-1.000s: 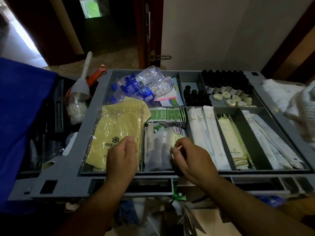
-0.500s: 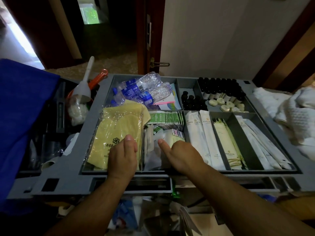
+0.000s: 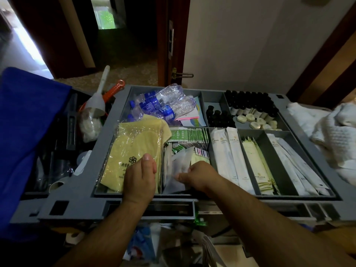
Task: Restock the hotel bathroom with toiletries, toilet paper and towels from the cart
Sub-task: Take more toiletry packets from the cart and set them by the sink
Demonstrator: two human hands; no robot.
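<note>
The grey cart tray is split into compartments of toiletries. My left hand rests flat on the yellow wrapped slippers at the front left, thumb up against the divider. My right hand is in the neighbouring compartment and pinches a frosted white sachet from a stack of them. Green and white sachets stand behind. Long white packets, a yellow-green packet and more white packets fill the right compartments.
Water bottles lie at the back of the tray, beside small dark bottles and round soaps. White towels are piled at the right. A blue cloth bag hangs left, next to a funnel. An open door stands behind.
My right hand has turned over the sachet stack and its fingers now pinch a frosted sachet, lifting its edge. My left hand stays on the slippers. The camera has tilted up slightly.
</note>
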